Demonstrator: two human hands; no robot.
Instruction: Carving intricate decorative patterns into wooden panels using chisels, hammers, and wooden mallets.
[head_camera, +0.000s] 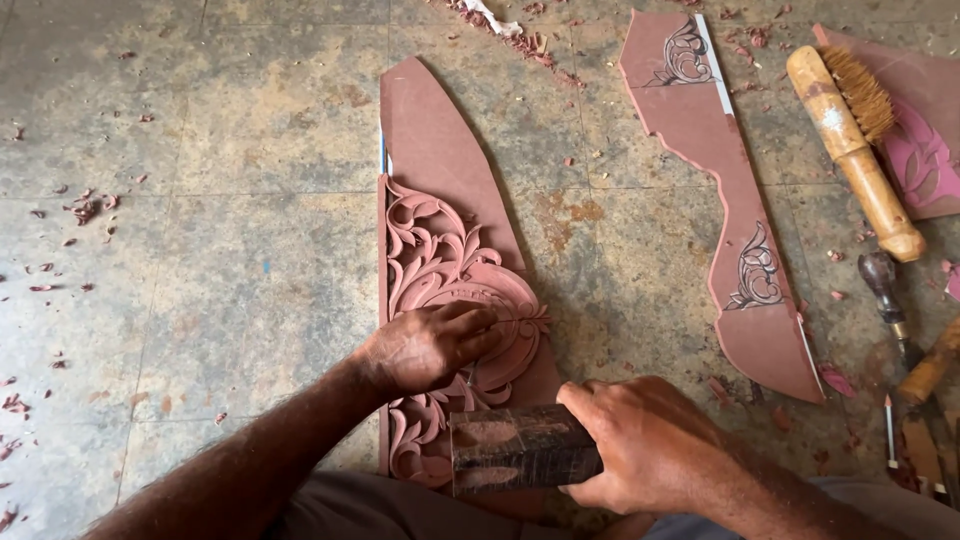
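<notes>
The floor (200, 200) is grey and worn. On it lie a carved board (440, 270), a wavy board (720, 200), a brush (850, 140), small tools (890, 300) and red chips (85, 208).

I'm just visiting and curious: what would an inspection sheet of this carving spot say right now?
Surface: worn, stained stone floor; the work lies directly on it.
Job's things: reddish carved panel with leaf scrolls, upper part still plain; dark wooden mallet block; thin chisel, mostly hidden under the fingers.
Clutter: wood chips scattered around; second panel with drawn patterns; wooden-handled brush; spare chisels at the right edge.
Grippers: left hand pressed on the carving, closed around the chisel; right hand grips the mallet block.
Cables: nothing seen.
Surroundings: another pink-marked board at far right; no other people seen.
</notes>
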